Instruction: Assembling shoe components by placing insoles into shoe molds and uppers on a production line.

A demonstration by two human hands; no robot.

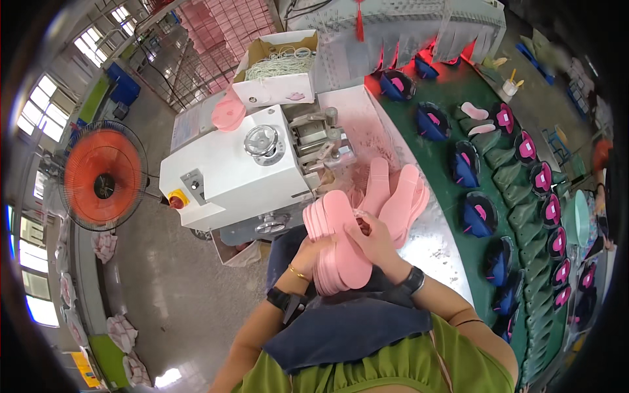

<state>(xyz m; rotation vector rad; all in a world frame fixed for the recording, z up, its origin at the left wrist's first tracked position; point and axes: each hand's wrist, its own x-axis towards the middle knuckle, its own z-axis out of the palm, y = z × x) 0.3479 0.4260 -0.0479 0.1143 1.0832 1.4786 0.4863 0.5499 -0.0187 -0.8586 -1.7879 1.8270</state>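
Prob. counting pink insoles (347,255) right of white machine (229,180), clasping stack in L grip (314,253), w/ R grip (379,241) half-curled alongside (hold unclear); next, likely needs separating.

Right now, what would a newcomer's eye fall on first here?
Probably the big orange fan at far left. Next, the stack of pink insoles held at centre, then the red glow at the top, right of centre, by the green belt's far end.
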